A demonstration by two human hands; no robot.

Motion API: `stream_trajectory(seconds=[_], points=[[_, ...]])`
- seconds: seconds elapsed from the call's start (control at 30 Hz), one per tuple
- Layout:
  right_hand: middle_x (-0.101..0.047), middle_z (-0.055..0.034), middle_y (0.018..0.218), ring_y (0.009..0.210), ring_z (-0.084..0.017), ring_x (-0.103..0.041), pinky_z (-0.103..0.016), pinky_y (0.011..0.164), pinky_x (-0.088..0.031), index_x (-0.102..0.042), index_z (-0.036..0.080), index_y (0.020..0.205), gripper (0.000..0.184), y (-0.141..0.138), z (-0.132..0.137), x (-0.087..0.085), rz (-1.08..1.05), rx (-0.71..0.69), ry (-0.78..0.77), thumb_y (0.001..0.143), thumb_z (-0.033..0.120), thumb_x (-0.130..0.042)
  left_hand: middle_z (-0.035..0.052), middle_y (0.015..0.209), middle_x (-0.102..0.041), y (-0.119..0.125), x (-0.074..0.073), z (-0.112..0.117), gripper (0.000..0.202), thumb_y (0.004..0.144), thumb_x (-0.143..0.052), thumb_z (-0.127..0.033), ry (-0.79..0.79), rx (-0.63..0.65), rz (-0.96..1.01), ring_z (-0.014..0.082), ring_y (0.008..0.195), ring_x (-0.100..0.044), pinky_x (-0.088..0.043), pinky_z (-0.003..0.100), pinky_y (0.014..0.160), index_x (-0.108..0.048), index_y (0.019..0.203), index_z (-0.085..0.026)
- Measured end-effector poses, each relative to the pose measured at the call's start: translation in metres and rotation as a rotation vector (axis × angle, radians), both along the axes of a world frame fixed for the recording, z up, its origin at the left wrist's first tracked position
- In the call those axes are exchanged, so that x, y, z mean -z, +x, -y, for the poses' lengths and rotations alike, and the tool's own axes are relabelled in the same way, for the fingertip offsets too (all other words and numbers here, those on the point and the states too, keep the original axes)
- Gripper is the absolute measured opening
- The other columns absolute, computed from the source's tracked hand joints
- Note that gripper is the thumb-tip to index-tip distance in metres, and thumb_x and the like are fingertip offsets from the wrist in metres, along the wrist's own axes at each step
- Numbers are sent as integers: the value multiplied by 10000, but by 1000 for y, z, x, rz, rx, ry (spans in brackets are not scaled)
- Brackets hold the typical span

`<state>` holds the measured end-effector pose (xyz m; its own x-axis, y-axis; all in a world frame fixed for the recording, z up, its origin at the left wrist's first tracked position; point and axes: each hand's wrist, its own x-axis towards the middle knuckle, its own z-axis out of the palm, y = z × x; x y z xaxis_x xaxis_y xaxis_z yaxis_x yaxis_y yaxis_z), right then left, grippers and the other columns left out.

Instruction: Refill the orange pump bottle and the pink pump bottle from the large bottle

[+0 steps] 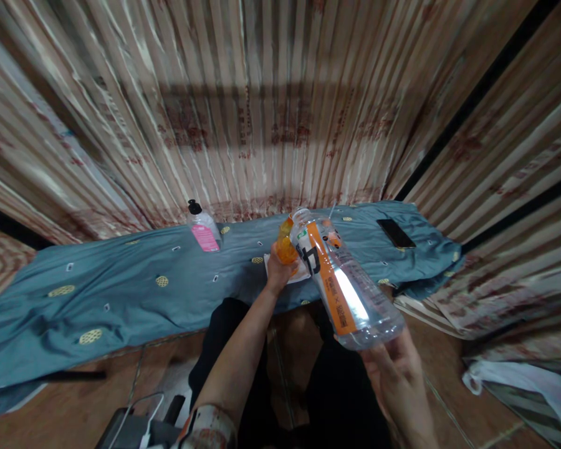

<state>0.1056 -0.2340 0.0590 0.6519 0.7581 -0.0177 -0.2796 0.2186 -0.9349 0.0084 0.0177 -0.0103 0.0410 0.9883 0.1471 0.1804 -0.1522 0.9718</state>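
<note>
My right hand [393,365] grips the base of a clear plastic bottle [343,280] with an orange label. The bottle tilts away from me, its open mouth pointing toward the far side. Close to that mouth, my left hand [278,269] is closed around a small orange object [286,246], which looks like the cap or a small cup. Both hands are raised over a low surface covered by a blue patterned cloth [121,293]. A white paper [299,274] lies on the cloth just under my left hand.
A pump bottle with a pink label [204,228] stands at the back of the cloth. A black phone [395,233] lies at the cloth's right end. Striped curtains hang behind. A device with white cables [135,424] sits on the floor near my left arm.
</note>
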Motion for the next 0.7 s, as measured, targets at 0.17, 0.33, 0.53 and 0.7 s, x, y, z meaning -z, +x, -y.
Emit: stream_trajectory(seconds=[0.17, 0.33, 0.53, 0.7], points=[[-747, -51, 1371, 1235, -198, -719, -219, 937, -565, -685, 337, 1381, 618, 1, 1, -1, 24, -27, -8, 811, 456, -889, 67, 1080, -736, 0, 2, -2, 599, 624, -830, -64, -3, -5, -3, 276, 985, -741, -586, 442, 928, -541, 1130, -207], [-725, -49, 1407, 1276, -217, -696, -250, 971, -558, -665, 343, 1407, 624, 2, 1, 1, 30, -37, -20, 828, 448, -875, 79, 1093, -737, -3, 0, -1, 603, 636, -837, -94, 2, 17, -22, 295, 1005, -740, -588, 448, 914, -546, 1153, -210], [-722, -61, 1408, 1285, -230, -693, -254, 965, -565, -664, 328, 1402, 620, 3, 2, 2, 32, -40, -18, 830, 442, -874, 99, 1147, -735, -4, -3, 1, 614, 648, -836, -103, -4, 9, -49, 296, 1061, -732, -586, 446, 947, -553, 1185, -193], [-720, -72, 1410, 1286, -239, -693, -276, 981, -566, -652, 315, 1412, 641, 3, 1, 1, 38, -43, -15, 827, 452, -874, 83, 1129, -740, -4, 0, 1, 622, 653, -827, -98, 8, 17, -12, 284, 1029, -737, -588, 476, 963, -544, 1199, -190]])
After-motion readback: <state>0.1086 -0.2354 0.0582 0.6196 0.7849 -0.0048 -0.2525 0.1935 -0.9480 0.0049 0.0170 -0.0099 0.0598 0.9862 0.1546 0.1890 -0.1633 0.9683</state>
